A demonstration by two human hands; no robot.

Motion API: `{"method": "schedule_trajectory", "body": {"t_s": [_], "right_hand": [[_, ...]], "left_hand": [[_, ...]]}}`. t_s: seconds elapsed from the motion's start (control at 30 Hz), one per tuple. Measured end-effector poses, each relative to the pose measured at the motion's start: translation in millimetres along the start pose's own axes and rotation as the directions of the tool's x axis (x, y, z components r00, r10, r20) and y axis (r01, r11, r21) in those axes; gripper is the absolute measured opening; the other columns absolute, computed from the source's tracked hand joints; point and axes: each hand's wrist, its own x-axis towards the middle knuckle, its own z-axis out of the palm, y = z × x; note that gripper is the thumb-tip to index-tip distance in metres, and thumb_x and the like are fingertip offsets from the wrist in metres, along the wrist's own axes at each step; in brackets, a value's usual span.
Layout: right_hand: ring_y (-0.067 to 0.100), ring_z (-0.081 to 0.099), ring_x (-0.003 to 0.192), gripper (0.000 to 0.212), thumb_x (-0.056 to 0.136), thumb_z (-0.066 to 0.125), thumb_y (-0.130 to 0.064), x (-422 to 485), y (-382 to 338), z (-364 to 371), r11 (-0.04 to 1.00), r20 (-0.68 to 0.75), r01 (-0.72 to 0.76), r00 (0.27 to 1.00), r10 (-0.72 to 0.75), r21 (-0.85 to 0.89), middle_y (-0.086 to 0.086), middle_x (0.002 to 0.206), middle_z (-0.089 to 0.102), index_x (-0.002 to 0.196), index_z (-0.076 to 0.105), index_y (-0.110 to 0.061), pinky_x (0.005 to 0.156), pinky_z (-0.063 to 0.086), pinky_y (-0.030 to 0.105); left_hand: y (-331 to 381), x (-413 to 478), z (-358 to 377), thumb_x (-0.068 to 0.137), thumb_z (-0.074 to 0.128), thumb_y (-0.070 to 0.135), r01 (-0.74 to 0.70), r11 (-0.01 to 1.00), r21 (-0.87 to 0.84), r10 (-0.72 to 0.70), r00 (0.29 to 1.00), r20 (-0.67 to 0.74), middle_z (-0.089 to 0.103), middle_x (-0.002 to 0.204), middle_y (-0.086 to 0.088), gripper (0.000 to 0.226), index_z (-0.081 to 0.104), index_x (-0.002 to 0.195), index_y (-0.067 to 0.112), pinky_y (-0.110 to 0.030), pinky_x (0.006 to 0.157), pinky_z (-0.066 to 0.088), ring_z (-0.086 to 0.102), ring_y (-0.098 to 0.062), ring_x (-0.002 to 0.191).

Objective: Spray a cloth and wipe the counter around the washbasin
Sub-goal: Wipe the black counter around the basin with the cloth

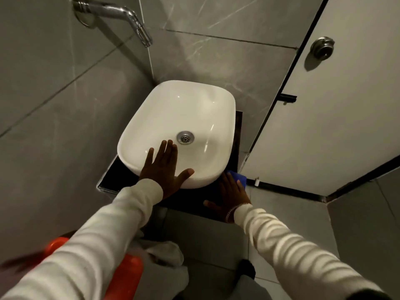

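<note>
Cloth (239, 178) blue, pressed flat on counter (112, 178) under right hand (232, 197); left hand (165, 169) spread on washbasin (179, 118) rim.

A chrome wall tap (112, 17) juts from the grey tiled wall (43, 83) at the far left, its spout angled down and to the right. On the right stands a pale partition door (337, 118) with a dark edge; a round metal knob (322, 48) sits high on it, and a small dark bracket (287, 98) shows at its left edge. Grey floor tiles (298, 213) spread below. At the near left, an orange plastic object (125, 278) sits on the floor, partly hidden; what it is cannot be told.
</note>
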Motion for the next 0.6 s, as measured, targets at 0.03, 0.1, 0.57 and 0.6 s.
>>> {"method": "schedule_trajectory", "body": {"t_s": [0.03, 0.1, 0.57, 0.6], "right_hand": [[0.024, -0.007, 0.148, 0.093, 0.08, 0.035, -0.075, 7, 3, -3, 1.0, -0.003, 0.016, 1.0, -0.016, 0.014, 0.001, 0.162, -0.002, 0.15, -0.004, -0.027, 0.12, 0.001, 0.052], [0.022, -0.01, 0.148, 0.092, 0.081, 0.035, -0.074, 12, 18, -2, 0.995, 0.021, 0.083, 0.996, -0.084, 0.061, -0.001, 0.162, -0.005, 0.149, -0.006, -0.028, 0.12, -0.001, 0.053], [0.018, 0.0, 0.148, 0.096, 0.076, 0.011, -0.081, 102, 150, -34, 0.79, 0.036, 0.613, 0.79, -0.612, -0.021, -0.001, 0.161, 0.008, 0.15, 0.016, -0.021, 0.121, 0.005, 0.046], [0.017, 0.002, 0.148, 0.095, 0.076, 0.011, -0.082, 115, 163, -39, 0.742, 0.058, 0.669, 0.743, -0.666, -0.046, -0.001, 0.161, 0.011, 0.149, 0.017, -0.021, 0.12, 0.011, 0.047]], "left_hand": [[4, 2, 0, 0.051, -0.031, 0.08, 0.014, 1.0, 0.016, -0.014, 1.0, -0.002, -0.013, 0.16, -0.007, 0.119, -0.012, 0.145, 0.01, -0.047, 0.12, -0.006, -0.016, -0.021, 0.146], [13, 9, 1, 0.051, -0.032, 0.079, 0.055, 0.997, 0.046, -0.055, 0.998, 0.001, -0.011, 0.16, -0.008, 0.12, -0.01, 0.146, 0.009, -0.048, 0.12, -0.003, -0.015, -0.021, 0.146], [127, 63, 6, 0.045, -0.029, 0.085, 0.35, 0.934, -0.068, -0.336, 0.928, 0.161, -0.017, 0.159, -0.006, 0.126, -0.012, 0.146, 0.012, -0.045, 0.121, -0.005, -0.022, -0.018, 0.144], [133, 64, 6, 0.045, -0.028, 0.085, 0.37, 0.927, -0.059, -0.356, 0.918, 0.173, -0.018, 0.159, -0.006, 0.125, -0.013, 0.146, 0.012, -0.045, 0.121, -0.005, -0.022, -0.017, 0.144]]}}
